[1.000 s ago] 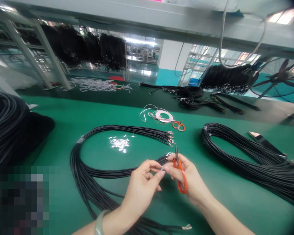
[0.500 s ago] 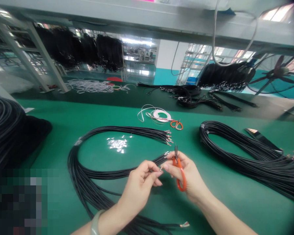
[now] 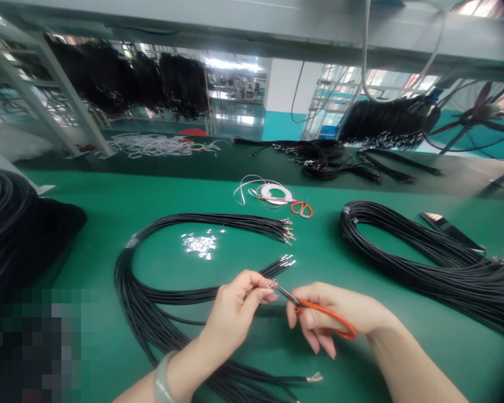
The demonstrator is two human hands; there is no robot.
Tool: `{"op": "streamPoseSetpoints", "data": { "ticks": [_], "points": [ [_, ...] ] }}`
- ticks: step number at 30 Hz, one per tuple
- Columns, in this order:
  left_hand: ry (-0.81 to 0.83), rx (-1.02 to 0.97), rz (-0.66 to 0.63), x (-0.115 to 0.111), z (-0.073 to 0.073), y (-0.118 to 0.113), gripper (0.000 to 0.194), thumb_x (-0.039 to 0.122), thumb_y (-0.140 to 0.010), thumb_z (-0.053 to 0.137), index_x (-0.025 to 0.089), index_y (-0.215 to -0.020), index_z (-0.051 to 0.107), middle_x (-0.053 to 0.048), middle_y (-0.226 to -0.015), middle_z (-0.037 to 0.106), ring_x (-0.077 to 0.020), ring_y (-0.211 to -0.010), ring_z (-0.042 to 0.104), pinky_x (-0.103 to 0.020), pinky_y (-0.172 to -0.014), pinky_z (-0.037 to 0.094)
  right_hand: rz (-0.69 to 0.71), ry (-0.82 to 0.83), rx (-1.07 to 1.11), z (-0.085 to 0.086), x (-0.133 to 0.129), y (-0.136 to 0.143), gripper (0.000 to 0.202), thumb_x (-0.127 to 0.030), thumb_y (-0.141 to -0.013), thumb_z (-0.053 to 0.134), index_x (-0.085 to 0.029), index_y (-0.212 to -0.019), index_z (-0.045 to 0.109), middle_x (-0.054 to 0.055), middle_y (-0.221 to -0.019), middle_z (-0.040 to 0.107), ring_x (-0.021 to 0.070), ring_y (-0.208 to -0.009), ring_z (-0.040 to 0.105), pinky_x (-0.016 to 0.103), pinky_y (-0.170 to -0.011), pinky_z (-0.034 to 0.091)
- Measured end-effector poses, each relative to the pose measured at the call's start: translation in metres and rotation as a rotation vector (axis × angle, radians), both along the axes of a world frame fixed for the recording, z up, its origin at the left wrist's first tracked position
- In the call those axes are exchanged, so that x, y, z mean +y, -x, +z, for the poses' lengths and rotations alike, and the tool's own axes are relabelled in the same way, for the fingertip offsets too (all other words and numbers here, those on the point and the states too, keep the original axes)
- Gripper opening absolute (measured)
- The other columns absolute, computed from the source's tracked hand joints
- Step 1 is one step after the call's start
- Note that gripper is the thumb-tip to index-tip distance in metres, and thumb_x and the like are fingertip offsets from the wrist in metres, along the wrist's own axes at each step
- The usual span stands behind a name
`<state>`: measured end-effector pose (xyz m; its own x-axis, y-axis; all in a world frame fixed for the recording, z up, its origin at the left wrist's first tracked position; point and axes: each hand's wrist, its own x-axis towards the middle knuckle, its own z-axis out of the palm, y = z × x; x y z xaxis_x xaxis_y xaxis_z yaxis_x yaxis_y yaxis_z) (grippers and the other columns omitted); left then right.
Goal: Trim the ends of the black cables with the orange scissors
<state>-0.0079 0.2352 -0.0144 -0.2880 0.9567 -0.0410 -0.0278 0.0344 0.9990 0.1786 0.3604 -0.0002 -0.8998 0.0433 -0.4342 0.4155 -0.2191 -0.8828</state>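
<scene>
1. Left hand (image 3: 239, 305): grip pinched narrow on a thin wire end (image 3: 273, 284).
2. Right hand (image 3: 346, 299): grip holding orange-handled scissors (image 3: 321, 308), blades angled toward the wire end, tips just beside it.
3. Black cable bundle (image 3: 128, 274): curved on green counter (image 3: 109, 196), partly behind left hand.
4. White scraps (image 3: 199, 244): small heap, inside the bundle's curve.

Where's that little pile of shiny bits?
In the head view, the shiny bits lie left of centre on the green tabletop, inside the curve of the black cables, beyond the left hand.

Orange scissor handles (image 3: 328, 311); black cables (image 3: 126, 277); green tabletop (image 3: 243, 252).
</scene>
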Motion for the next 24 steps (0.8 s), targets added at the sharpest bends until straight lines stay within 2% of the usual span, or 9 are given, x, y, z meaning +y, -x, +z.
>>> {"op": "streamPoseSetpoints", "data": {
  "ticks": [8, 12, 18, 24],
  "points": [
    [0.007, 0.112, -0.074, -0.0027, -0.0016, -0.0012, 0.008, 0.022, -0.089, 0.055, 0.018, -0.085, 0.061, -0.005, -0.091, 0.074, -0.0175, -0.082, 0.072, -0.028, -0.078, 0.058, 0.031, 0.051, 0.029, -0.0086, 0.0032, 0.0062, 0.036, -0.049, -0.084, 0.064, -0.015, -0.095, 0.061, -0.002, -0.061, 0.066, 0.0066, -0.039, 0.055, 0.014, -0.039, 0.038],
    [0.016, 0.169, -0.092, -0.0035, -0.0023, -0.0007, 0.010, 0.022, -0.090, 0.054, 0.019, -0.085, 0.061, -0.004, -0.089, 0.074, -0.0168, -0.082, 0.072, -0.026, -0.078, 0.057, 0.050, 0.070, 0.033, -0.0064, 0.0059, 0.0027, 0.035, -0.048, -0.083, 0.065, -0.014, -0.094, 0.062, -0.001, -0.061, 0.066, 0.0061, -0.038, 0.053, 0.014, -0.037, 0.036],
    [0.011, 0.154, -0.082, -0.0036, -0.0048, 0.0008, 0.011, 0.026, -0.092, 0.053, 0.019, -0.092, 0.061, -0.006, -0.094, 0.074, -0.0198, -0.093, 0.070, -0.030, -0.082, 0.057, 0.077, 0.078, -0.010, -0.0034, 0.0074, -0.0024, 0.034, -0.047, -0.083, 0.065, -0.014, -0.094, 0.063, -0.002, -0.060, 0.066, 0.0056, -0.036, 0.052, 0.014, -0.036, 0.035],
    [-0.007, 0.220, -0.103, -0.0043, -0.0033, -0.0006, 0.010, 0.024, -0.092, 0.053, 0.019, -0.087, 0.061, -0.004, -0.096, 0.073, -0.0173, -0.086, 0.071, -0.028, -0.080, 0.058, 0.082, 0.067, 0.024, -0.0077, 0.0081, 0.0012, 0.030, -0.043, -0.085, 0.065, -0.014, -0.095, 0.063, -0.002, -0.060, 0.066, 0.0048, -0.036, 0.050, 0.013, -0.037, 0.036]
  ]
}}
